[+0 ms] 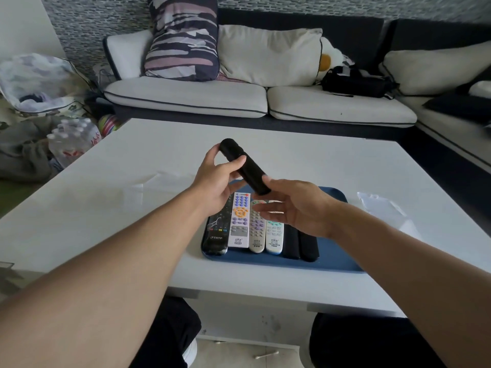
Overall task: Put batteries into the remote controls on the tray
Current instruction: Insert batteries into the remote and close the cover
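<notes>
My left hand (215, 179) grips a black remote control (245, 168) near its far end and holds it tilted above the blue tray (326, 261). My right hand (297, 208) hovers palm-up under the remote's near end, fingers relaxed, its thumb touching or close to that end. On the tray lie several remotes side by side: a black wrapped one (216, 235), a white one with an orange pad (240, 221), a grey one (256, 232), a white-blue one (274, 236) and two black ones face down (300, 243). No batteries are visible.
The tray sits on a white coffee table (132, 208). Clear plastic packaging lies at the table's left (151, 184) and right (377, 205). A sofa with cushions (265, 57) and a black bag (356, 81) stands behind. Water bottles (71, 139) stand on the floor at left.
</notes>
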